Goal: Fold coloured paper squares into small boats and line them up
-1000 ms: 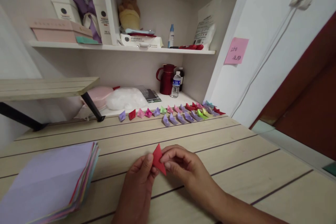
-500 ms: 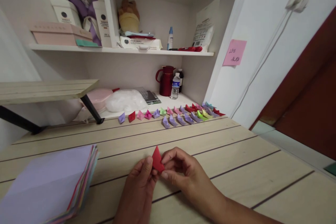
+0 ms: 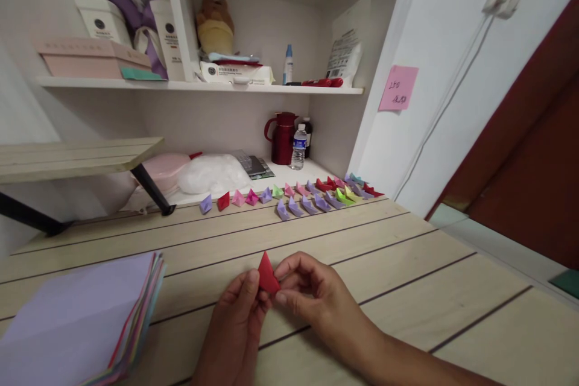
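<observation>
A small folded red paper piece (image 3: pixel 266 275) is pinched between both hands just above the wooden table (image 3: pixel 384 265). My left hand (image 3: pixel 235 325) grips its left side with thumb and fingers closed. My right hand (image 3: pixel 312 295) pinches its right lower edge with curled fingers. Its pointed tip sticks up between the thumbs. A stack of coloured paper sheets (image 3: pixel 76 319), lilac on top, lies at the near left.
Two rows of small folded paper boats (image 3: pixel 294 196) in several colours line the table's far edge. Behind them stand a red jug (image 3: pixel 283 137), a water bottle (image 3: pixel 298 147) and a white bag (image 3: pixel 210 172). A raised wooden shelf (image 3: pixel 76 154) juts in at left. A white wall stands at right.
My fingers have folded the red piece smaller; its lower point is tucked in and hidden by my right fingers. The view has drifted slightly right.
</observation>
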A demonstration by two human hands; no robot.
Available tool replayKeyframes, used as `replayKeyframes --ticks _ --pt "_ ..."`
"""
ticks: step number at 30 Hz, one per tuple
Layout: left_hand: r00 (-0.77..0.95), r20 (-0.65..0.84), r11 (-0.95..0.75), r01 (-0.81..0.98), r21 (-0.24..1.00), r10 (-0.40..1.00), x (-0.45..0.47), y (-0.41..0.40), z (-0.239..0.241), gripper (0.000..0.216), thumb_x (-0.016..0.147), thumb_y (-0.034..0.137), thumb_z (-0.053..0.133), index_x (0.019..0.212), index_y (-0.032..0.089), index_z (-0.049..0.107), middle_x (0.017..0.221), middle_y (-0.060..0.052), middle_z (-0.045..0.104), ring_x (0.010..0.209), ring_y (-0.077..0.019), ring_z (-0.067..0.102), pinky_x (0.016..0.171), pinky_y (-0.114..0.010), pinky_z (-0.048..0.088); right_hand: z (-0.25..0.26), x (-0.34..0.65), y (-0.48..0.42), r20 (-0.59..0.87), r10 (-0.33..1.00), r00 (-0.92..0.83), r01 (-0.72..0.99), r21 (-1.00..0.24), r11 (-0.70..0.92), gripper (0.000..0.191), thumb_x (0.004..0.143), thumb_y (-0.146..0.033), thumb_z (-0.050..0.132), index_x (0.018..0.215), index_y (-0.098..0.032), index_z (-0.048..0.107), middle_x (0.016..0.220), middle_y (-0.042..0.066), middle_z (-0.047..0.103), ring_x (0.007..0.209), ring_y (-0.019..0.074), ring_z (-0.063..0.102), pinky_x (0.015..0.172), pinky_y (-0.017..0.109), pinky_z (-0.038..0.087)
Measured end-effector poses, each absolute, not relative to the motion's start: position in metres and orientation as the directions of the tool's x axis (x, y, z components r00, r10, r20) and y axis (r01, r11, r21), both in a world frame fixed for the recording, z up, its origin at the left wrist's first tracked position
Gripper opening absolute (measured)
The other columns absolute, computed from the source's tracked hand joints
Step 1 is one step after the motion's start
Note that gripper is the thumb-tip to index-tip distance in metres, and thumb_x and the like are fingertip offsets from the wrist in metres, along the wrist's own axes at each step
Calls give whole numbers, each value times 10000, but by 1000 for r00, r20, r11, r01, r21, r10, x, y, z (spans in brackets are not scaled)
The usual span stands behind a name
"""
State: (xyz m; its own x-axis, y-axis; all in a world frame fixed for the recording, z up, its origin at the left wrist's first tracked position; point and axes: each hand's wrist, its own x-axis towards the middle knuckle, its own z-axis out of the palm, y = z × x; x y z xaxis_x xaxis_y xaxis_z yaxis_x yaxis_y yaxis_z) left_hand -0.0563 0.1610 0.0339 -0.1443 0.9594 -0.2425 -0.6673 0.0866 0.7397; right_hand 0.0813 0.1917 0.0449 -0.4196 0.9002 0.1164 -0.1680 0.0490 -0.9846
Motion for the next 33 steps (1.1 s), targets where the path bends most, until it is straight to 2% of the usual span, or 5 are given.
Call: replayKeyframes --ticks 9,17,22,26,33 --pt "-189 -239 65 -641 765 952 -54 159 37 277 588 328 885 713 162 702 727 3 652 675 -99 536 707 -220 490 42 82 193 96 913 -396 -105 -993 59 219 753 -324 788 882 -181 683 683 -11 639 628 127 557 620 251 428" --pt "-287 -87 -6 -308 952 954 -49 158 21 341 704 501 771 623 188 662 601 13 583 650 -145 511 668 -256 417 47 87 197 267 909 -320 -3 -960 281 190 794 -374 761 701 -211 729 1002 53 592 1011 221 559 875 314 424" --pt "-417 71 -138 -133 982 906 -51 157 26 462 749 641 656 845 202 765 712 -37 675 691 -187 574 687 -277 440 52 92 204 96 921 -376 -156 -987 39 310 808 -433 731 659 -174 653 776 1 524 740 149 481 703 269 374" --pt "-498 91 -165 -105 981 862 -57 166 24 451 689 566 748 967 211 761 965 -84 722 855 -235 643 720 -299 480 52 91 206 -39 851 -524 -389 -878 -279 311 778 -431 762 725 -159 621 650 -24 538 590 108 452 587 232 330" --pt "-306 26 -97 -221 970 952 -55 167 22 359 684 479 761 865 169 752 416 60 487 406 -94 407 455 -220 310 52 91 203 26 804 -595 -457 -834 -311 241 781 -365 775 867 -162 677 845 47 659 847 187 590 840 304 396"
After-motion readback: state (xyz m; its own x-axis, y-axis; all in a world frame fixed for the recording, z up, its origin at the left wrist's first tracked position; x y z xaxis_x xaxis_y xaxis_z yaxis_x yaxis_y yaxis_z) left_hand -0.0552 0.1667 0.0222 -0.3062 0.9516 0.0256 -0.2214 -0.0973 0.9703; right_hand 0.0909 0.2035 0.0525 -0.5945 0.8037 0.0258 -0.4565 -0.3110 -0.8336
